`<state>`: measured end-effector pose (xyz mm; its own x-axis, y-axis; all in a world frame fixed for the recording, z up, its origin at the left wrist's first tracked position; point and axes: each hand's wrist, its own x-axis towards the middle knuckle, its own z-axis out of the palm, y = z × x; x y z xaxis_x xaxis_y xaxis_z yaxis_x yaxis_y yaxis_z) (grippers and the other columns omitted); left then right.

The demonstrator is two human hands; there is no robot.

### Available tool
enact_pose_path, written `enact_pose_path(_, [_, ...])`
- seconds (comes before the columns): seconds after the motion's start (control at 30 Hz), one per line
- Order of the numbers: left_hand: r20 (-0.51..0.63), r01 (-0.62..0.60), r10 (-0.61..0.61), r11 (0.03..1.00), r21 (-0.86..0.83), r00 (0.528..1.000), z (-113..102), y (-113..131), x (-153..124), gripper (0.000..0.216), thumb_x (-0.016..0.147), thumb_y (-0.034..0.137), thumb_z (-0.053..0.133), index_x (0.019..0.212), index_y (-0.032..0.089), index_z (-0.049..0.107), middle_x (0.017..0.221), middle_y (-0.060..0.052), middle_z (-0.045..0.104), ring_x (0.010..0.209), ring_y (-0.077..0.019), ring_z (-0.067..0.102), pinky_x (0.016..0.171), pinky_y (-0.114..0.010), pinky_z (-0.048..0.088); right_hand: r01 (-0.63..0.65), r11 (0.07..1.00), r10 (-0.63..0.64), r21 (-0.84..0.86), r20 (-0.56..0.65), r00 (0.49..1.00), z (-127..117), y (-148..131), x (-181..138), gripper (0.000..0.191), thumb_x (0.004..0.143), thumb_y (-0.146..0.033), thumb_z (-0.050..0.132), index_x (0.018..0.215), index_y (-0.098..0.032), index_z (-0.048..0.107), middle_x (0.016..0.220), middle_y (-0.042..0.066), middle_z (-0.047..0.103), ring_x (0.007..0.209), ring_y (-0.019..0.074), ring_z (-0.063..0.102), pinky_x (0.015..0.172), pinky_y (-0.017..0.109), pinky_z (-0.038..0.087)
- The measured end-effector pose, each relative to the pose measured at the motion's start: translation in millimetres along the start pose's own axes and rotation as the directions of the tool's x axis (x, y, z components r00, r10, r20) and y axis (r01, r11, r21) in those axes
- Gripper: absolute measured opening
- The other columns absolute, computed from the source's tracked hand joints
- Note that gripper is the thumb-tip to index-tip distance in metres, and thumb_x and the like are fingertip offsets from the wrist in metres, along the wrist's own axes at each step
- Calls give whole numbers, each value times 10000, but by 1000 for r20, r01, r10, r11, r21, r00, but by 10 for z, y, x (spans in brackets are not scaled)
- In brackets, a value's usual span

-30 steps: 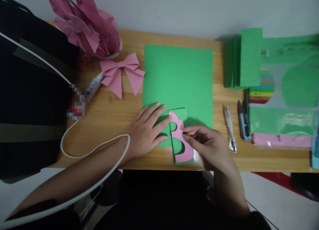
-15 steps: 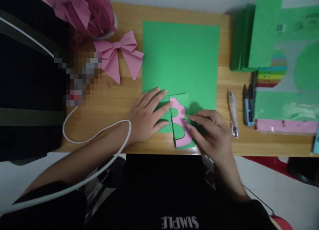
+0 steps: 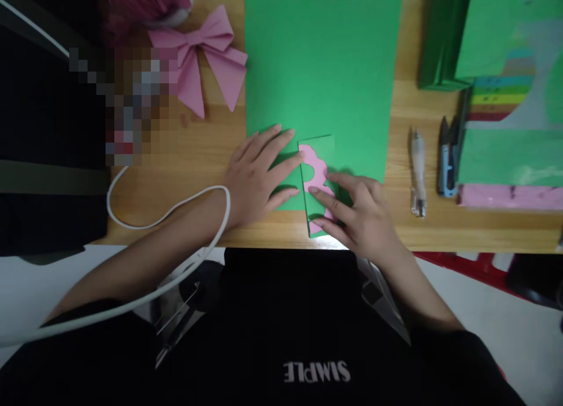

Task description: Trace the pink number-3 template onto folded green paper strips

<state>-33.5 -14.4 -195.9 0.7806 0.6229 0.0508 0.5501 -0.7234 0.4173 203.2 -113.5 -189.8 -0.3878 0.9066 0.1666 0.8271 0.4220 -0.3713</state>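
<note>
1. Pink cutout (image 3: 315,158) lies on a green strip (image 3: 315,206) at the desk's (image 3: 206,142) near edge; clock directions run from it.
2. Left hand (image 3: 259,174), at 9, spreads flat, forefinger on the cutout's edge.
3. Right hand (image 3: 363,209), at 4, has fingers parted, tips touching down, partly covering the cutout.
4. Green sheet (image 3: 321,60) extends toward 12; pink bow (image 3: 193,40) at 10.
5. Pen (image 3: 419,165), then snips (image 3: 445,165), at 3; white cable (image 3: 227,209) toward 8 crosses the left forearm (image 3: 176,233).

The right hand (image 3: 367,215) hides part of the pink cutout (image 3: 319,164).
</note>
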Motion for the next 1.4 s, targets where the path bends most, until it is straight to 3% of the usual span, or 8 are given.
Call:
enact_pose_path(0.33, [-11, -9, 9, 997, 71, 1000, -10, 10, -1, 519, 974, 448, 513, 1428, 200, 489, 1557, -148, 393, 1475, -332, 306, 1171, -530, 289, 26, 1000, -25, 3, -42, 999, 22, -1, -6, 455, 937, -474, 567, 1332, -252, 601, 1337, 116, 592, 1159, 298, 533, 957, 475, 440])
enact_pose_path(0.67, [-71, -63, 68, 995, 76, 995, 15, -17, -6, 536, 975, 456, 518, 1416, 151, 511, 1515, -201, 430, 1434, -374, 360, 1138, -549, 337, 88, 994, -94, -68, -86, 992, 22, -15, 20, 450, 929, -458, 585, 1269, -166, 633, 1288, 163, 605, 1114, 299, 544, 895, 458, 478])
enact_pose_path(1.17, [-110, -80, 90, 993, 89, 990, 10, 1, -8, 496, 969, 387, 546, 1381, 113, 523, 1470, -225, 472, 1397, -393, 411, 1103, -577, 386, 104, 991, -111, -90, -79, 991, -1, -25, 37, 432, 917, -435, 610, 1255, -166, 632, 1282, 161, 605, 1099, 307, 537, 869, 452, 490])
enact_pose_path(1.3, [-193, -41, 59, 995, 96, 979, -22, 21, -7, 517, 975, 364, 538, 1373, 39, 485, 1426, -249, 514, 1379, -358, 450, 1102, -530, 416, 110, 989, -118, -98, -80, 990, -12, -29, 49, 410, 925, -413, 603, 1245, -159, 635, 1281, 160, 606, 1087, 303, 533, 851, 443, 493])
enact_pose_path(1.4, [-186, -107, 138, 980, 169, 973, -85, 74, -2, 447, 994, 319, 513, 1333, 29, 517, 1411, -226, 545, 1374, -328, 466, 1123, -484, 398, 118, 988, -127, -103, -81, 989, -5, -22, 43, 409, 923, -396, 612, 1252, -154, 634, 1289, 164, 602, 1099, 304, 526, 851, 439, 493])
